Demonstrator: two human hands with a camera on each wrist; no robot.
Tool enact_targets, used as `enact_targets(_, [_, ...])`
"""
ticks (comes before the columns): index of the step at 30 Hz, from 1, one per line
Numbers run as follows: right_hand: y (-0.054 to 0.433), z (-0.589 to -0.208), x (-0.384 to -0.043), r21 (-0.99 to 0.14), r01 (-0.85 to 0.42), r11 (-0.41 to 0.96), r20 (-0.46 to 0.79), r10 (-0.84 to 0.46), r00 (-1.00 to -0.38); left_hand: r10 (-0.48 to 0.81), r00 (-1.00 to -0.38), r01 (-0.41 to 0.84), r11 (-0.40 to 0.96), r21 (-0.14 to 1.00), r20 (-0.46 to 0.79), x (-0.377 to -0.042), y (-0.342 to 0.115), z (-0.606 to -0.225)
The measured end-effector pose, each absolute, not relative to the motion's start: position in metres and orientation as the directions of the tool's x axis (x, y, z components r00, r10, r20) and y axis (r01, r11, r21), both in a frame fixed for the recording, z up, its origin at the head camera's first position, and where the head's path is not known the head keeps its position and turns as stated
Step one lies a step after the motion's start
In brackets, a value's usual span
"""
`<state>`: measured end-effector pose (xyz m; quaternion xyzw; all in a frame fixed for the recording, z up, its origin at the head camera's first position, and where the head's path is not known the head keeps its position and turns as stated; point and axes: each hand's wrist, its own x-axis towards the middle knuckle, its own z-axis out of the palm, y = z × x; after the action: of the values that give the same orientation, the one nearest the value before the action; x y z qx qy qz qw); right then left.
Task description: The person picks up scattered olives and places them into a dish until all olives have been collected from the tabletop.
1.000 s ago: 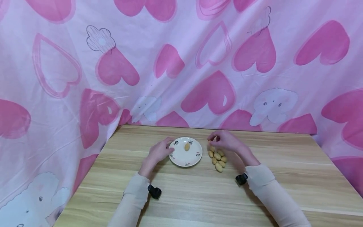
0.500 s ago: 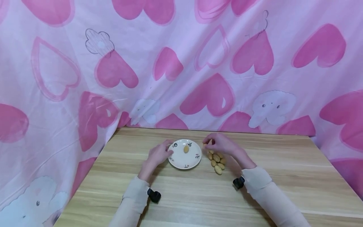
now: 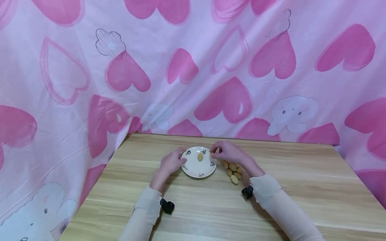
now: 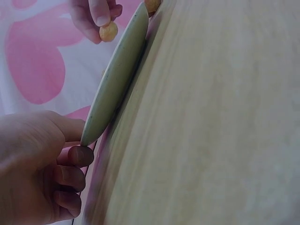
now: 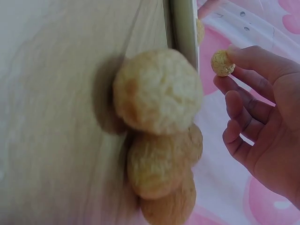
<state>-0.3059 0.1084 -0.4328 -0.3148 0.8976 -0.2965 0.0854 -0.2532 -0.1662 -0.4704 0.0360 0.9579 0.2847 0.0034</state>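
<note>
My left hand [image 3: 170, 163] pinches the left rim of a small white plate [image 3: 198, 169] with printed marks; the thumb lies over the rim and curled fingers are beneath it. One tan oval walnut [image 3: 200, 156] lies on the plate towards its far side. At the plate's right rim, my right hand [image 3: 230, 152] pinches another walnut [image 5: 222, 63] between thumb and fingertips, its other fingers loosely bent. The left wrist view shows this held walnut [image 4: 108, 31] above the plate's far edge. Several more walnuts [image 3: 232, 167] lie in a cluster right of the plate, partly below the right hand.
A light wood-grain table [image 3: 199, 211] carries everything. Behind it and along the left hangs a pink cloth [image 3: 181, 97] with hearts. A small black device [image 3: 247, 192] sits at the right wrist, and a similar black device [image 3: 167, 206] at the left wrist.
My right hand has moved left from the walnut cluster to the plate's right rim, carrying a walnut. The left hand keeps its grip on the plate.
</note>
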Motion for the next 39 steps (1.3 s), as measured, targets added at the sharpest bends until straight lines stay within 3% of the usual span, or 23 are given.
enact_targets(18, [0.08, -0.444, -0.317, -0.575, -0.564, 0.593, 0.015, -0.682, -0.732, 0.055, -0.998, 0.045, 0.84, 0.541, -0.003, -0.254, -0.164, -0.473])
enact_targets(39, [0.084, -0.441, -0.31, -0.568, -0.543, 0.619, 0.051, -0.632, -0.773, 0.06, -0.998, 0.049, 0.842, 0.537, -0.004, -0.255, -0.165, -0.471])
